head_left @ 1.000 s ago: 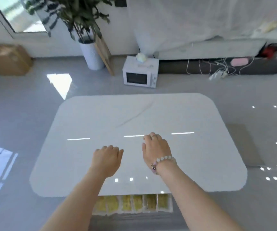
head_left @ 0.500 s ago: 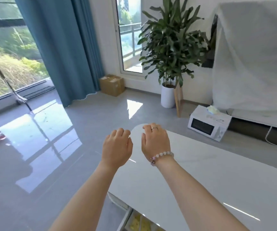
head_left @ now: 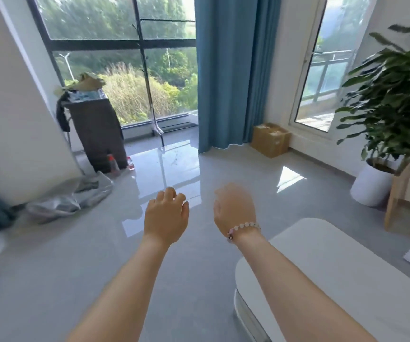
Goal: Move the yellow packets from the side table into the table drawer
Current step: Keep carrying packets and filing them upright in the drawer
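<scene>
Two bare hands hang out in front over the glossy floor (head_left: 100, 255), neither carrying anything I can make out: the left hand (head_left: 165, 215) has its fingers (head_left: 172, 196) loosely curled on nothing, while the right hand (head_left: 234, 211) is too blurred to tell how its fingers lie. No yellow packets show anywhere, and the drawer is out of sight; only a corner of the white desk (head_left: 334, 243) shows, under the right forearm. A dark cabinet (head_left: 98, 134) by the window, piled on top, may be the side table, though I cannot tell. Risks, as I judge them: tripping on the crumpled grey sheet (head_left: 75, 196) or the bottles (head_left: 114, 164) at its foot, or clipping the desk corner by walking while looking elsewhere.
</scene>
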The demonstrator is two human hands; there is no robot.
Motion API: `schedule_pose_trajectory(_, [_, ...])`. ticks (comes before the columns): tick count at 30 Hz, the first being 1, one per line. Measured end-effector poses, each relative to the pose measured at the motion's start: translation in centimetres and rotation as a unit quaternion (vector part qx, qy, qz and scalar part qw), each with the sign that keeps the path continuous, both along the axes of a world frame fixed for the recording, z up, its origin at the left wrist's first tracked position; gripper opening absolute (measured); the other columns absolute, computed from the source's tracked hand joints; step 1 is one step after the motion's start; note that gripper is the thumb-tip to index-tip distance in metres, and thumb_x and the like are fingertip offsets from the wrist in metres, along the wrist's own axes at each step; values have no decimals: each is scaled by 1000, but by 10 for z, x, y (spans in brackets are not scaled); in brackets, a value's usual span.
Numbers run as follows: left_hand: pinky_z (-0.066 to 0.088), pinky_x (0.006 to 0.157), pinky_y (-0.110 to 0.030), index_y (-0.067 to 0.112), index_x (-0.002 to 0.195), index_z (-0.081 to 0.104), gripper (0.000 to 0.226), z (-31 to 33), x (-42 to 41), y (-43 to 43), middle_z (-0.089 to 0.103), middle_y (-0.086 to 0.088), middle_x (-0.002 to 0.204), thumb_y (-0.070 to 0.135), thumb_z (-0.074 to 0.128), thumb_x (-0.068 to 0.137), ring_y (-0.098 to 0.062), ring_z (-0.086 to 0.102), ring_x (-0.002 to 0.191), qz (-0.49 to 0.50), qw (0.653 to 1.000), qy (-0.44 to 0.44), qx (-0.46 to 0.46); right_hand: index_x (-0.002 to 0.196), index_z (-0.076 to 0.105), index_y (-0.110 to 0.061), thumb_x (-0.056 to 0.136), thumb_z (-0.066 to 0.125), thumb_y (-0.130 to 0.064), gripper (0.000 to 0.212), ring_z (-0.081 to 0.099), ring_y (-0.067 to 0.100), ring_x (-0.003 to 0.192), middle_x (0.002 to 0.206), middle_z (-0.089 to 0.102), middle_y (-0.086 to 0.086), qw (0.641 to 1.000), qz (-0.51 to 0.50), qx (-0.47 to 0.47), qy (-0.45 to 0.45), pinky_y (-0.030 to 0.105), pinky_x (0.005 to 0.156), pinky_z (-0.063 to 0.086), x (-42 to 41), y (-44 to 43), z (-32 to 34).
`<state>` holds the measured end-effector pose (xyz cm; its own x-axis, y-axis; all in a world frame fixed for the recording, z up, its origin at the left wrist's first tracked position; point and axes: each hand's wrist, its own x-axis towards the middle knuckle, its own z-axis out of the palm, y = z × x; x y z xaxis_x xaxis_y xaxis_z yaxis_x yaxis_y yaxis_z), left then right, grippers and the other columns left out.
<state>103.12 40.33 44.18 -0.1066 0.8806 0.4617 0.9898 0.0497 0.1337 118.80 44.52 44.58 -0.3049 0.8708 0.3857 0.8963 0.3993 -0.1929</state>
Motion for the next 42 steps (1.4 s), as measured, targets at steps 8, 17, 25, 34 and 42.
schedule_pose_trajectory(8, [45,73,-38,6,103,67,25,-1,-167,-12,62,-12,102,22,51,92,-33,58,93,123,992,17,-5,131,48,-13,93,40,-18,40,40,27,127,140,42,10,992,119,3,-39,35,103,31,-179,23,-4])
schedule_pose_trajectory(17, [42,72,-37,7,105,62,27,-9,-277,-39,57,-10,102,25,46,93,-29,54,91,244,970,-5,-16,131,49,-14,91,39,-13,41,34,26,132,142,40,8,966,245,5,-76,37,108,26,-313,28,-4])
schedule_pose_trajectory(25, [37,78,-36,9,111,59,31,-24,-368,-63,55,-8,109,30,41,95,-27,51,99,371,927,-16,-51,121,57,-15,89,42,-15,35,39,25,127,134,47,7,935,345,12,-84,38,106,27,-434,34,-15])
schedule_pose_trajectory(34, [38,78,-35,10,108,59,31,2,-481,-69,55,-7,109,30,38,96,-26,51,98,503,864,3,-35,120,56,-17,90,41,-19,33,38,25,122,131,45,6,883,465,27,-48,39,104,25,-587,41,5])
schedule_pose_trajectory(42, [39,75,-34,12,107,59,32,-9,-544,-90,54,-5,109,31,34,98,-25,50,98,585,810,-19,-43,122,54,-17,91,41,-19,34,40,23,122,130,46,5,837,542,17,-69,38,104,27,-688,20,-5])
